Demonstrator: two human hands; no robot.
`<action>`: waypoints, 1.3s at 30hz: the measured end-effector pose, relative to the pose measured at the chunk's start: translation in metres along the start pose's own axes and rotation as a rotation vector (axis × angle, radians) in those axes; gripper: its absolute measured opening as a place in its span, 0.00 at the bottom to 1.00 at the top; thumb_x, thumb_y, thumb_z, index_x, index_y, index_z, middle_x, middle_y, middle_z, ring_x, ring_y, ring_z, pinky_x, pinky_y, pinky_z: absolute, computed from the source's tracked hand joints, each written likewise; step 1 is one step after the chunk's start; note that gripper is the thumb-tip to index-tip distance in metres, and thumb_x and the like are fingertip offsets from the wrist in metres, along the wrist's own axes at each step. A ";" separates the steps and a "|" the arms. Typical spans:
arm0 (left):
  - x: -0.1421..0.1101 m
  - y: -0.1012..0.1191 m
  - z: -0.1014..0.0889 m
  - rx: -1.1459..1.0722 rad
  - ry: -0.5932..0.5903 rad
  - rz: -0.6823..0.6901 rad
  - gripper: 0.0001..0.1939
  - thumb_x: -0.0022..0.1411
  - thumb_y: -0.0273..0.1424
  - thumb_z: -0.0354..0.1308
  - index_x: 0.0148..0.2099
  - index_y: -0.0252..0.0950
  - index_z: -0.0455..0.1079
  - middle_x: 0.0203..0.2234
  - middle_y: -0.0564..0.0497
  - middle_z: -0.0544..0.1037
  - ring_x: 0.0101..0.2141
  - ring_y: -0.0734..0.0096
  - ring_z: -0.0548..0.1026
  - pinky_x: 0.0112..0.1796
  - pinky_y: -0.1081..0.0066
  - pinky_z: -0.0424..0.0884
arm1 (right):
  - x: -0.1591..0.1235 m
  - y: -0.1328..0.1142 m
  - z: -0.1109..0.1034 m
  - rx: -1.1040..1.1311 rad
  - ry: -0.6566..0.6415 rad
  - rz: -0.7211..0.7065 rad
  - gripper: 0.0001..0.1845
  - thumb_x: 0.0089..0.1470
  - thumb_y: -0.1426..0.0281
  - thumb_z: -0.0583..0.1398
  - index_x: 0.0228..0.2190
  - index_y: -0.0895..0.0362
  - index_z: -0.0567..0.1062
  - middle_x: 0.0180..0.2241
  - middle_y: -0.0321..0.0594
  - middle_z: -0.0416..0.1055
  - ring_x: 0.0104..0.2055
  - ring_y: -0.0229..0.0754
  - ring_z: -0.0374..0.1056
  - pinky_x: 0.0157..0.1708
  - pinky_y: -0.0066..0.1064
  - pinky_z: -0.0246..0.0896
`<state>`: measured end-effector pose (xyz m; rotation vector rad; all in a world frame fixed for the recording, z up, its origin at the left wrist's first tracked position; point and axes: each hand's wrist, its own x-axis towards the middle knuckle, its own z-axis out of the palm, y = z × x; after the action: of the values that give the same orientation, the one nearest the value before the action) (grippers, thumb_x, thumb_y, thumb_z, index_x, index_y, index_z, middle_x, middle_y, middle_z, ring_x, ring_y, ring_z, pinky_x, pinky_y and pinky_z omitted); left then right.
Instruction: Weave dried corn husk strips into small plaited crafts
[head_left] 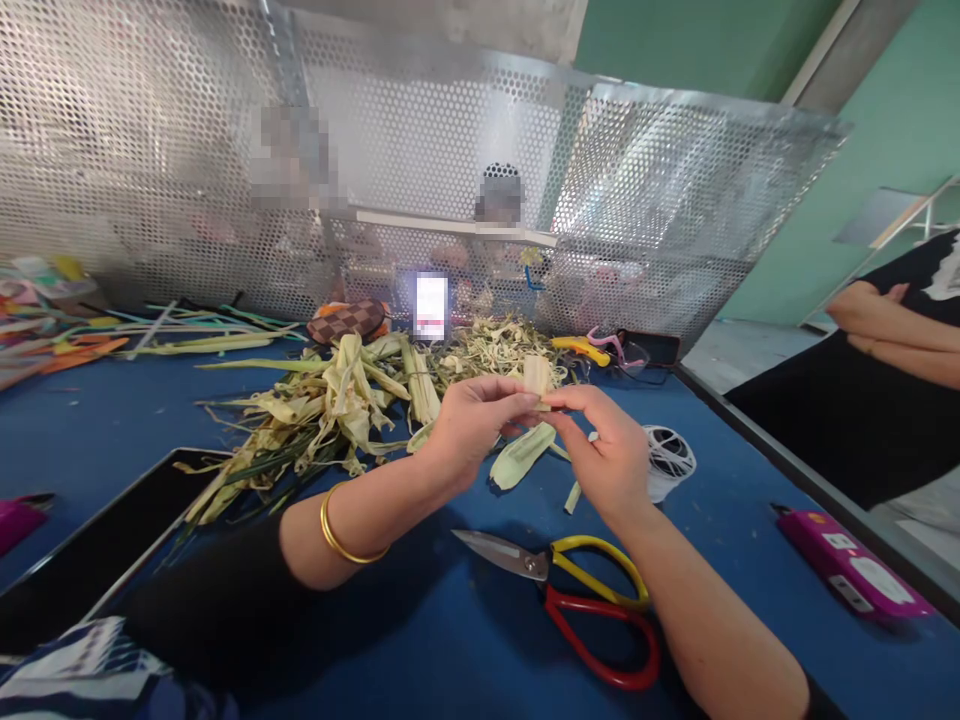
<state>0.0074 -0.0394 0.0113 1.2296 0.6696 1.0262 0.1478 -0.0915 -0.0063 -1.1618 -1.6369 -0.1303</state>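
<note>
Between my two hands is a small pale piece of corn husk (536, 374). My left hand (480, 420) pinches it from the left, and the fingertips of my right hand (604, 445) close on its lower right edge. Just below them a pale green husk strip (523, 457) lies on the blue table (420, 620). Nearer to me rest scissors (536, 565) with one yellow and one red handle, their blades pointing left. A large heap of dried corn husks (341, 400) lies left of my hands, and small trimmings (495, 345) are piled behind them.
A perforated metal screen (420, 130) closes off the back, with a lit phone (430, 305) before it. At right are a white spool (667, 460), a purple carton (851, 565) and a person with folded arms (900, 320). A black recessed slot (112, 540) runs at left.
</note>
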 end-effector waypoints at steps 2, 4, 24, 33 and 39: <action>0.000 0.000 0.000 -0.004 -0.009 0.000 0.05 0.46 0.30 0.63 0.27 0.34 0.73 0.21 0.53 0.75 0.25 0.76 0.72 0.27 0.76 0.66 | 0.000 0.000 0.001 0.021 0.028 0.012 0.05 0.55 0.73 0.58 0.32 0.51 0.74 0.33 0.36 0.74 0.38 0.42 0.70 0.40 0.35 0.64; 0.000 -0.001 0.000 -0.007 -0.021 0.011 0.05 0.46 0.31 0.64 0.27 0.34 0.74 0.22 0.52 0.75 0.27 0.75 0.72 0.28 0.76 0.66 | 0.000 0.000 0.002 0.070 0.052 0.034 0.05 0.54 0.73 0.59 0.31 0.52 0.74 0.33 0.37 0.74 0.38 0.41 0.70 0.41 0.35 0.64; 0.000 -0.011 0.003 0.030 -0.048 0.117 0.07 0.47 0.33 0.65 0.26 0.33 0.75 0.22 0.51 0.77 0.25 0.76 0.72 0.31 0.74 0.68 | 0.001 0.003 0.002 0.119 0.113 0.276 0.03 0.48 0.71 0.62 0.26 0.55 0.71 0.26 0.34 0.72 0.29 0.39 0.67 0.31 0.31 0.63; -0.002 -0.003 0.001 -0.059 -0.040 -0.091 0.08 0.48 0.34 0.64 0.26 0.33 0.74 0.22 0.50 0.76 0.27 0.74 0.72 0.30 0.74 0.67 | 0.003 0.000 -0.003 -0.009 0.038 -0.090 0.06 0.54 0.74 0.58 0.33 0.53 0.74 0.33 0.39 0.73 0.38 0.42 0.69 0.39 0.36 0.65; -0.001 -0.003 0.000 -0.113 -0.067 -0.157 0.07 0.46 0.32 0.65 0.27 0.32 0.75 0.23 0.49 0.76 0.28 0.74 0.73 0.31 0.73 0.68 | 0.002 0.002 -0.002 -0.021 0.061 -0.091 0.06 0.54 0.74 0.59 0.32 0.52 0.75 0.32 0.39 0.73 0.37 0.42 0.70 0.39 0.36 0.66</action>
<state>0.0072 -0.0404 0.0086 1.0904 0.6368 0.8767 0.1501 -0.0905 -0.0049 -1.0894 -1.6379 -0.2393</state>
